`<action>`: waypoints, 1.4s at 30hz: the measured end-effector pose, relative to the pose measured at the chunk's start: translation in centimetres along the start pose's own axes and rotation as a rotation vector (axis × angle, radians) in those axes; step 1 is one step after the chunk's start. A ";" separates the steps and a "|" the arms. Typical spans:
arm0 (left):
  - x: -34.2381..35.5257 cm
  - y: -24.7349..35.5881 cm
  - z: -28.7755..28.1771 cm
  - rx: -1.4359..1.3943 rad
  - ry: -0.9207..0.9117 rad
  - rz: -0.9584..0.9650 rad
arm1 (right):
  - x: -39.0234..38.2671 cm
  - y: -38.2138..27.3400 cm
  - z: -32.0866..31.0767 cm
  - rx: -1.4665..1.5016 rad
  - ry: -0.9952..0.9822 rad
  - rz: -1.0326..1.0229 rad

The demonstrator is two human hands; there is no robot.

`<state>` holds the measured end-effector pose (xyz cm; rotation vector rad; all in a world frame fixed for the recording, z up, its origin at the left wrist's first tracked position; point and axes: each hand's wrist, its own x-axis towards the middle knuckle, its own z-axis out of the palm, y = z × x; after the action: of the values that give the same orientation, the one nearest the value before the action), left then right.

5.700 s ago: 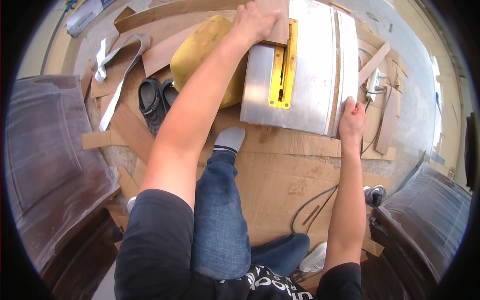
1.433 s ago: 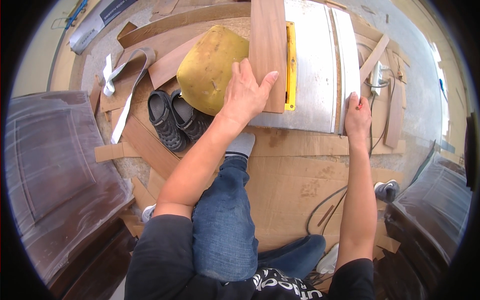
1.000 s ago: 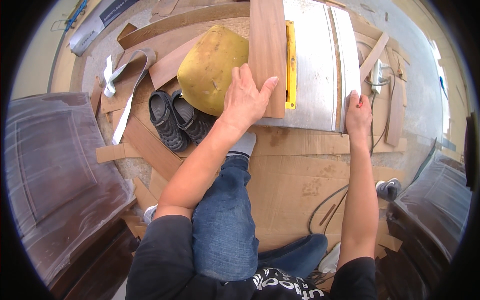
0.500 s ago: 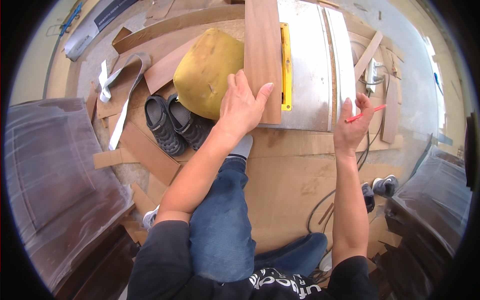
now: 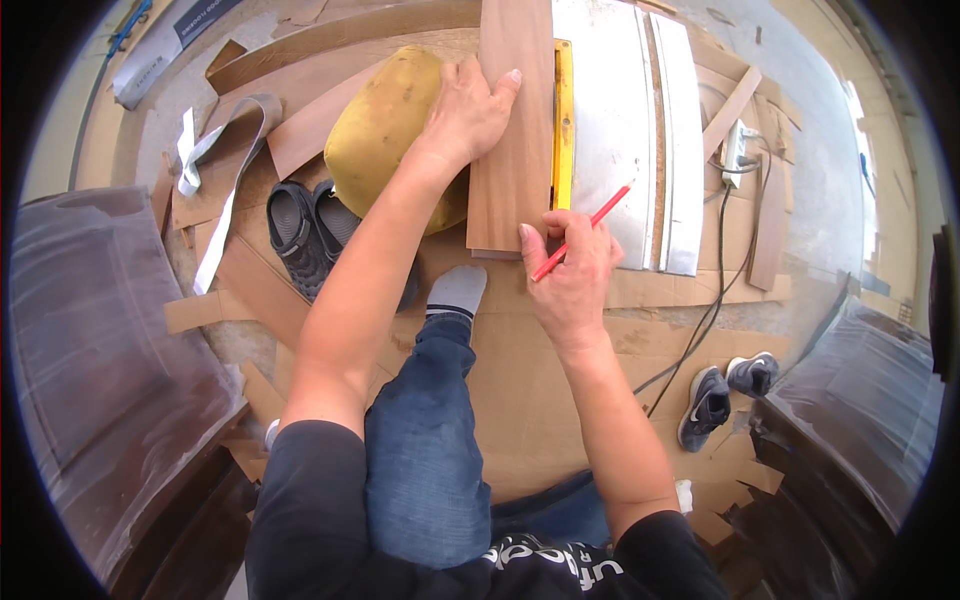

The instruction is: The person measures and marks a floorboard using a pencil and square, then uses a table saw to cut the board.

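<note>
A long reddish-brown wooden plank (image 5: 510, 150) lies lengthwise over the left part of a metal saw table (image 5: 605, 110). My left hand (image 5: 468, 112) grips the plank at its left edge, with the thumb on its top face. Between the fingers of my right hand (image 5: 572, 270) is a red pencil (image 5: 610, 205), its tip pointing away to the upper right. The right thumb and curled fingers are at the plank's near right corner. Beside the plank runs a yellow slotted insert (image 5: 563, 125) in the metal top. A yellow rounded, cushion-like thing (image 5: 375, 125) sits under my left wrist.
Dark clogs (image 5: 295, 235) stand left of my socked foot, partly behind my left forearm. Grey sneakers (image 5: 705, 405), black cables (image 5: 715, 290) and a white power strip (image 5: 738, 150) lie to the right. Cardboard (image 5: 520, 400) covers the floor; plastic-wrapped dark panels (image 5: 110, 340) stand left.
My right hand has moved left with the pencil, from the table's right edge to the plank's near corner. My left hand has slid farther up along the plank's left edge.
</note>
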<state>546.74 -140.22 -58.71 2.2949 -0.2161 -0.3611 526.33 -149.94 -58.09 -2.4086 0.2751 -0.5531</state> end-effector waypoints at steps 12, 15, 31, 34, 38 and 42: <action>1.8 0.9 0.7 0.047 0.079 0.033 | -0.4 0.3 0.0 0.036 0.023 0.025; 1.7 0.6 0.8 0.048 0.119 0.078 | -0.7 0.3 -0.1 0.027 0.015 0.021; -0.3 0.1 1.4 0.002 0.153 0.092 | -2.4 -0.3 -0.8 0.024 -0.003 0.036; -0.9 0.4 0.9 -0.004 0.113 0.076 | -2.7 -0.5 -1.2 -0.011 -0.019 0.026; -1.6 0.6 0.8 0.018 0.079 0.049 | -3.2 -0.6 -1.2 -0.018 -0.009 0.027; -2.2 0.5 0.9 0.035 0.086 0.068 | -3.9 -0.5 -1.2 0.008 -0.018 0.057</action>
<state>544.34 -140.58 -58.48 2.3258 -0.2576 -0.2253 522.29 -148.95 -58.17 -2.3890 0.3321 -0.5057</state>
